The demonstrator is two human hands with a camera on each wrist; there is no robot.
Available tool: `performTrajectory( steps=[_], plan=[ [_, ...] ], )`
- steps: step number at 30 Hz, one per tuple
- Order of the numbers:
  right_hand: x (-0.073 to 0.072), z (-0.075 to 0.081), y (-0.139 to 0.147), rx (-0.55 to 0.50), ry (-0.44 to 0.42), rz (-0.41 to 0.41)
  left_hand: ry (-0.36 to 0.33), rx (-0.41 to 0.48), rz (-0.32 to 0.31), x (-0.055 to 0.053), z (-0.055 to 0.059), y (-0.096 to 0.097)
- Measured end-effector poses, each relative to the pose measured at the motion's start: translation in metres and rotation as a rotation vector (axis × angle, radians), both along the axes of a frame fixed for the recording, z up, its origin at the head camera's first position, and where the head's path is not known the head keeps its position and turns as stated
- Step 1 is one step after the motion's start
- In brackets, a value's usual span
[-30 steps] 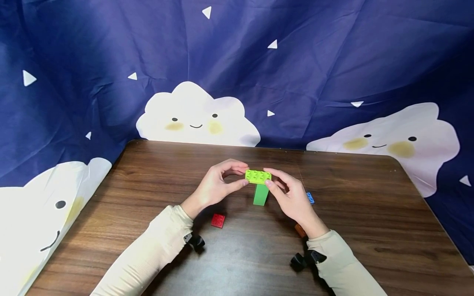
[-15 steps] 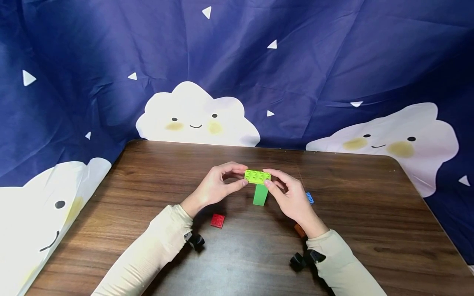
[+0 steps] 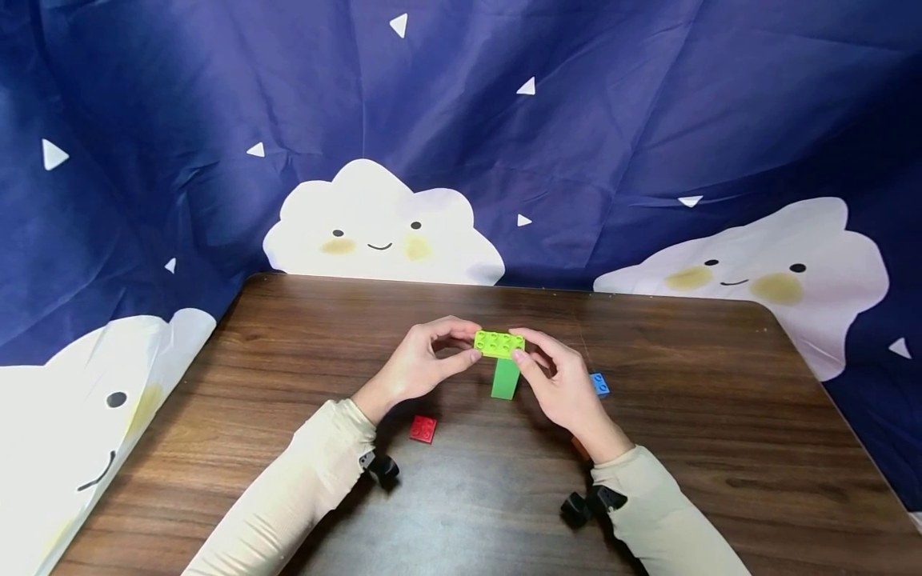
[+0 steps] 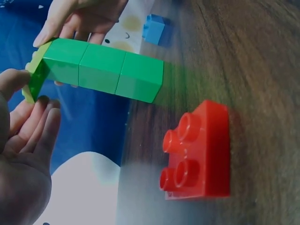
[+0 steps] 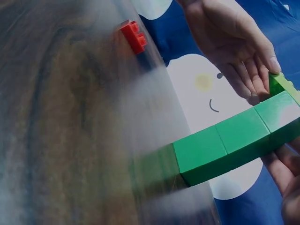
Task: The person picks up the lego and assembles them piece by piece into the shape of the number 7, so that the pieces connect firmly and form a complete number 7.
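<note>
Three green bricks (image 4: 101, 65) are stacked in an upright tower on the table. Across its top lies a lime-green brick (image 3: 499, 344), studs up and longer than the tower is wide. My left hand (image 3: 419, 360) pinches the left end of this lime brick between thumb and fingers. At the opposite end, my right hand (image 3: 565, 382) pinches it too, thumb in front and index finger behind. Below the hands, the tower's sides are untouched in both wrist views.
A red brick (image 3: 422, 429) lies on the wooden table (image 3: 475, 496), nearer the body than the tower. Beyond the right hand is a blue brick (image 3: 600, 384). An orange-brown brick (image 3: 579, 448) is partly hidden under the right wrist. A patterned blue cloth (image 3: 446, 96) hangs behind the table.
</note>
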State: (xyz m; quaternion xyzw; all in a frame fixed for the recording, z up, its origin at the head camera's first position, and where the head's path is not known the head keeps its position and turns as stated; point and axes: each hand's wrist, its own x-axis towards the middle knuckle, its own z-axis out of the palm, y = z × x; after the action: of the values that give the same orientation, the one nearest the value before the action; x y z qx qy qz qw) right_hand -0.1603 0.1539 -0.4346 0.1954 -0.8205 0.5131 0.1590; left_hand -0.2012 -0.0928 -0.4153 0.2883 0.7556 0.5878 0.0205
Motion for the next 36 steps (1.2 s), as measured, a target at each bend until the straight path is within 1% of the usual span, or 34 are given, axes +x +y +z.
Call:
performTrajectory(
  steps=[7, 15, 19, 22, 26, 31, 36],
  plan=[
    [0.0011, -0.002, -0.0018, -0.027, -0.012, 0.002, 0.0, 0.011, -0.003, -0.0002, -0.0012, 0.0017],
    [-0.0004, -0.004, -0.004, -0.063, 0.039, 0.017, 0.006, 0.01, -0.002, -0.0005, -0.0007, 0.0013],
    [0.0005, -0.0044, -0.0035, -0.076, 0.02, 0.025, 0.002, 0.005, 0.004, 0.0002, -0.0017, 0.0013],
    [0.0019, -0.0043, -0.0027, -0.071, 0.006, 0.023, -0.016, -0.006, 0.01, 0.0014, -0.0031, 0.0015],
    [0.0019, -0.004, -0.0014, -0.057, 0.008, 0.014, -0.04, -0.014, 0.016, 0.0034, -0.004, 0.0025],
    [0.0014, -0.0038, -0.002, -0.056, 0.0, 0.019, -0.039, -0.021, 0.026, 0.0055, -0.0033, 0.0025],
    [0.002, -0.0021, -0.0036, -0.058, -0.026, 0.014, -0.045, -0.027, 0.032, 0.0068, -0.0031, 0.001]
  ],
)
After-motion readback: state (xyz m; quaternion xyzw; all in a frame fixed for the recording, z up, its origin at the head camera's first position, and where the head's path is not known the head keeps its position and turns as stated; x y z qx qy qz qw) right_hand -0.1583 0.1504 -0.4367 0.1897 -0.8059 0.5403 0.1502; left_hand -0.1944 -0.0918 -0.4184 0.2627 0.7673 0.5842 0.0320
